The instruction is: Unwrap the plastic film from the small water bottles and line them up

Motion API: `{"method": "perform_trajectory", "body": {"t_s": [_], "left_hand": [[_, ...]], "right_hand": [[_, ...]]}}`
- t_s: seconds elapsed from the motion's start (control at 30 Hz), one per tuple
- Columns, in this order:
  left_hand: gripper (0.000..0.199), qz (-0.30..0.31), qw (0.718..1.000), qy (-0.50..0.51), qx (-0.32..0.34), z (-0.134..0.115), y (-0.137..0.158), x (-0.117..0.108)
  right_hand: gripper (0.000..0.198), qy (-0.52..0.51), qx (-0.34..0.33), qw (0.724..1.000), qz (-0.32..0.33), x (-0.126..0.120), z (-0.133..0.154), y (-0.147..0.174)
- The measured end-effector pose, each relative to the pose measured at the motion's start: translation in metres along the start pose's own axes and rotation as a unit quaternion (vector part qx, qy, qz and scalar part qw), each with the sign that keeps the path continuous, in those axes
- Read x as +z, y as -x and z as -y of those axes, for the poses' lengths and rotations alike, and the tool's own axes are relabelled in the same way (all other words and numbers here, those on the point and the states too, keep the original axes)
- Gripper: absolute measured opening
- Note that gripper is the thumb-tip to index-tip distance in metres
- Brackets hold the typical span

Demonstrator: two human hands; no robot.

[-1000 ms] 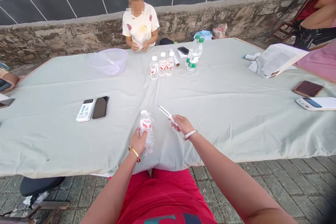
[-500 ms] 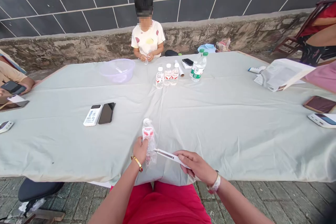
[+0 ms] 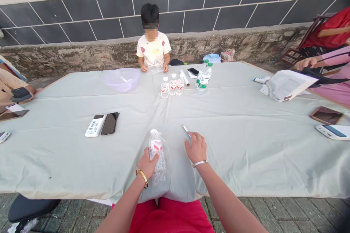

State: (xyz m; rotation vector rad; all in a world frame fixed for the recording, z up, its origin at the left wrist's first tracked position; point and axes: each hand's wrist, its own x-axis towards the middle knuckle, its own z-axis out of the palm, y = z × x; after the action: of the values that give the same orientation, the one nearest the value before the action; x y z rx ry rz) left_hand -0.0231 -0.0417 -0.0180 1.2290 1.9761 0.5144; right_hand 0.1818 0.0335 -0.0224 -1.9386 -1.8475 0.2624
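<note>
My left hand [image 3: 148, 162] is closed round a clear plastic water bottle [image 3: 156, 146] with a red and white label and a white cap. Loose clear plastic film [image 3: 160, 176] hangs about the bottle's lower part. Further right, my right hand [image 3: 197, 147] is palm down at the tablecloth, its fingers over a slim white utility knife [image 3: 186, 129]. Only one end of the knife shows past the fingers; the rest is hidden beneath them.
Ahead stand several small water bottles [image 3: 172, 85] and two green-capped bottles [image 3: 203, 78]. A purple basin [image 3: 123, 82] is at the far left, a power bank [image 3: 94, 125] and a black phone [image 3: 110, 123] nearer. Across the table sits a person [image 3: 153, 49]; others are at both sides.
My right hand has swung the knife away from the bottle, forward and down to the tablecloth. The left hand still grips the bottle. The person opposite has spread their hands apart.
</note>
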Motion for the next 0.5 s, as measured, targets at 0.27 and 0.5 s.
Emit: {"method": "perform_trajectory", "body": {"t_s": [0.27, 0.5], "left_hand": [[0.068, -0.030, 0.999, 0.025, 0.020, 0.004, 0.000, 0.005], [0.065, -0.016, 0.988, 0.152, 0.031, 0.018, -0.007, 0.007]], "right_hand": [[0.042, -0.179, -0.033, 0.964, 0.195, 0.045, 0.088, -0.024], [0.026, -0.140, 0.010, 0.980, 0.139, 0.054, 0.061, -0.028]]}}
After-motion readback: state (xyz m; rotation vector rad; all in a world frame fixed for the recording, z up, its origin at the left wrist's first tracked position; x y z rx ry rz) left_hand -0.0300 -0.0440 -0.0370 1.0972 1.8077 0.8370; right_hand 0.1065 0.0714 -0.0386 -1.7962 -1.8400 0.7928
